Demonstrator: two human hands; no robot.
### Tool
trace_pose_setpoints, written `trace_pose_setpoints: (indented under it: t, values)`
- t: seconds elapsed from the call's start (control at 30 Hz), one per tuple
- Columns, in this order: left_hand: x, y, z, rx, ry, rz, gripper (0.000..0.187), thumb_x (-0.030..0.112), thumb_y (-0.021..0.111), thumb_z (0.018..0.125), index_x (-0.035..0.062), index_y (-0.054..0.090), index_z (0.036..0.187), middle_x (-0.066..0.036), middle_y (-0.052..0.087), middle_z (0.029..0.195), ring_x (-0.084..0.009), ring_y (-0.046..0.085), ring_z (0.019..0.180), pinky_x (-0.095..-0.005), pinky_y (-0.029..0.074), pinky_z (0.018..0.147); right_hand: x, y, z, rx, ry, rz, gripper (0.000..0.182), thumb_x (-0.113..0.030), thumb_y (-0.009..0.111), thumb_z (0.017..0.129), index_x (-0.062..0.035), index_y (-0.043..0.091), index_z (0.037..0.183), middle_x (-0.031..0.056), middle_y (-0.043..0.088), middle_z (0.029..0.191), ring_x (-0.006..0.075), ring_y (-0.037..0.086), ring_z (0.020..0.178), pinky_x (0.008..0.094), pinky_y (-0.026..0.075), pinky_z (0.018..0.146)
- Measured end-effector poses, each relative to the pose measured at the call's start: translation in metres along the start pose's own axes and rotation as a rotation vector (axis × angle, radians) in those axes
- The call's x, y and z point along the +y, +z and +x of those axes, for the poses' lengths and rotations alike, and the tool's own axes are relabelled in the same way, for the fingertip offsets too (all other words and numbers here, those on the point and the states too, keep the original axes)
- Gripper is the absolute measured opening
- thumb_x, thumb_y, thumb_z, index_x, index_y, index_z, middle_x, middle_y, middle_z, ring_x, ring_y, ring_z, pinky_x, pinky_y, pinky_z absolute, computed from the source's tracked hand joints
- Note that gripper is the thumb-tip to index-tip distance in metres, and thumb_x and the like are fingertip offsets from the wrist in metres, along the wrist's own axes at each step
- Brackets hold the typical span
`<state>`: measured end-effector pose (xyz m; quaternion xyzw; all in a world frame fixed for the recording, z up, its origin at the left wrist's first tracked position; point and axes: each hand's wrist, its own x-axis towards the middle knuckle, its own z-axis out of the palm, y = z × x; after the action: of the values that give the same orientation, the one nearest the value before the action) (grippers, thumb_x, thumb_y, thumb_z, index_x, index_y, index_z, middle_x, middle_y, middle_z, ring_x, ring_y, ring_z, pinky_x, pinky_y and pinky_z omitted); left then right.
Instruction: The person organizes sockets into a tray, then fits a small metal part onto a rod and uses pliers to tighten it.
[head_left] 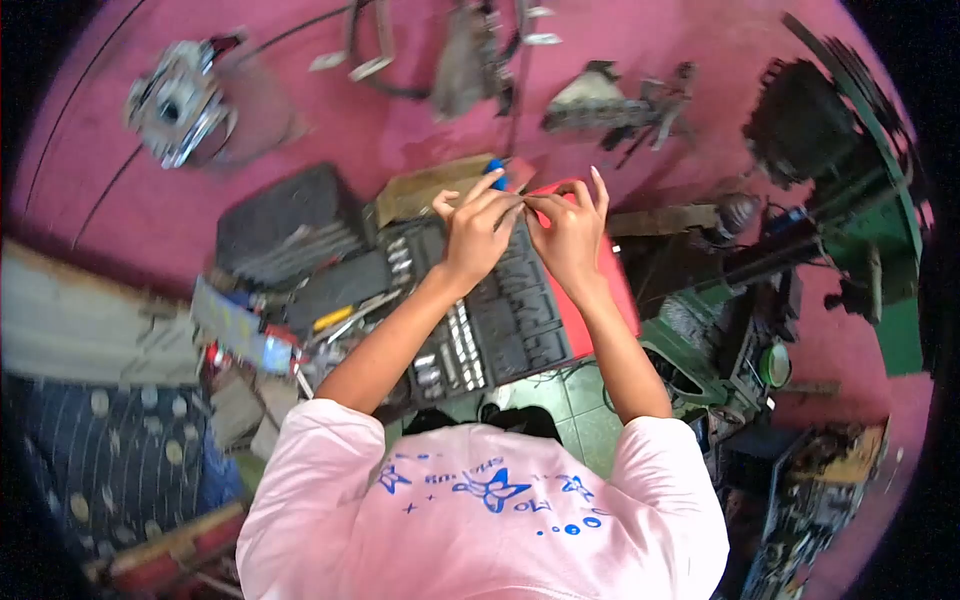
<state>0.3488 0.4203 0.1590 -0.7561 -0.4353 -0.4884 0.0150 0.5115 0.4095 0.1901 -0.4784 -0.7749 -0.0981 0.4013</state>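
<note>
My left hand (478,232) and my right hand (568,232) meet at the fingertips above the workbench. Each one pinches thumb against forefinger, with the other fingers raised. Whatever sits between the fingertips is too small to make out. Below my hands lies an open black socket set case (515,310) with rows of silver sockets (462,345) along its left part. A red surface (610,300) shows beneath and beside my right hand. Just behind my left fingers are a blue object (496,174) and a cardboard box (430,192).
A dark grey case (290,225) stands at the back left. Near it are a yellow-handled tool (333,318) and loose tools. On the right is a green machine (690,335). Metal parts, including a silver one (180,105), are at the pink wall.
</note>
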Motion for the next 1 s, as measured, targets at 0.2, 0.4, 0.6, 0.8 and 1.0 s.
trace_pose_setpoints:
  t: [0.2, 0.4, 0.6, 0.8, 1.0]
  values:
    - [-0.032, -0.093, -0.105, -0.090, -0.189, 0.103, 0.011, 0.014, 0.077, 0.087, 0.0128, 0.077, 0.098, 0.001, 0.076, 0.100, -0.0171, 0.061, 0.129, -0.0465, 0.023, 0.097, -0.093, 0.053, -0.043, -0.231, -0.056, 0.198, 0.010, -0.012, 0.077, 0.076, -0.0096, 0.080, 0.086, 0.0043, 0.075, 0.084, 0.0264, 0.064, 0.097, 0.0530, 0.028, 0.120]
    - [-0.059, -0.158, -0.187, -0.050, -0.356, 0.226, 0.011, 0.015, 0.077, 0.087, 0.0129, 0.080, 0.098, 0.001, 0.077, 0.102, -0.0184, 0.062, 0.127, -0.0440, 0.025, 0.098, -0.167, 0.106, -0.070, -0.359, -0.140, 0.314, 0.013, -0.015, 0.080, 0.076, -0.0101, 0.081, 0.088, 0.0045, 0.075, 0.082, 0.0240, 0.064, 0.092, 0.0519, 0.031, 0.119]
    - [-0.088, -0.205, -0.255, -0.004, -0.446, 0.373, 0.015, 0.019, 0.077, 0.086, 0.0159, 0.081, 0.100, 0.004, 0.076, 0.100, -0.0183, 0.062, 0.111, -0.0458, 0.030, 0.093, -0.222, 0.159, -0.101, -0.479, -0.253, 0.404, 0.013, -0.016, 0.080, 0.076, -0.0112, 0.081, 0.088, 0.0045, 0.076, 0.085, 0.0247, 0.064, 0.092, 0.0523, 0.030, 0.120]
    - [-0.106, -0.243, -0.301, -0.031, -0.525, 0.577, 0.018, 0.016, 0.075, 0.086, 0.0154, 0.081, 0.104, 0.004, 0.074, 0.095, -0.0188, 0.062, 0.104, -0.0445, 0.031, 0.091, -0.265, 0.197, -0.114, -0.578, -0.368, 0.382, 0.015, -0.019, 0.078, 0.079, -0.0154, 0.082, 0.093, 0.0044, 0.076, 0.088, 0.0246, 0.065, 0.101, 0.0514, 0.027, 0.123]
    - [-0.120, -0.257, -0.322, -0.072, -0.578, 0.610, 0.022, 0.011, 0.070, 0.089, 0.0116, 0.080, 0.109, 0.001, 0.073, 0.095, -0.0202, 0.060, 0.102, -0.0444, 0.032, 0.092, -0.289, 0.214, -0.115, -0.649, -0.461, 0.282, 0.015, -0.021, 0.076, 0.081, -0.0169, 0.080, 0.095, 0.0023, 0.076, 0.092, 0.0241, 0.064, 0.103, 0.0509, 0.025, 0.123]
